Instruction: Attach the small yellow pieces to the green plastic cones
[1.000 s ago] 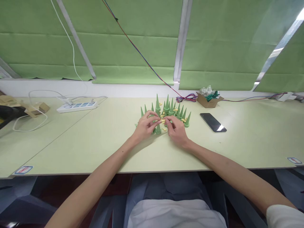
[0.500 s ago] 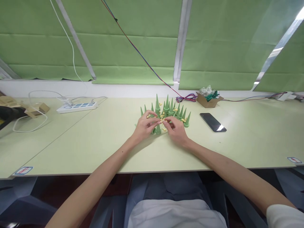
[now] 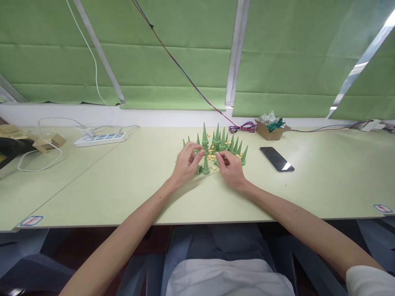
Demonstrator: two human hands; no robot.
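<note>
Leaning their forearms in over the pale tabletop point(image 3: 123, 193), the person had both bare hands at a cluster of green cones point(image 3: 222, 140) near the middle of the table. From where I stood, the left hand point(image 3: 185, 162) was arched at the cluster's left side, its thumb and forefinger spread with a small gap between their tips. The right hand point(image 3: 231, 167) was curled opposite, thumb and forefinger tips brought close together; I could not tell whether they pinched anything. Between the hands, nearer the left, a single front cone point(image 3: 205, 166) stood upright on the table, with a short green piece point(image 3: 199, 169) just beside it, partly hidden by the left hand. Small yellow pieces point(image 3: 211, 157) lay scattered among the cones, and a loose yellow piece point(image 3: 213, 168) sat a little in front, near the front cone. To the person's right lay a black phone point(image 3: 277, 159), well apart from the hands, and behind it stood an open cardboard box point(image 3: 269, 132) with clear wrapping and something dark green inside. A white power strip point(image 3: 100, 139) lay far off to the left.
</note>
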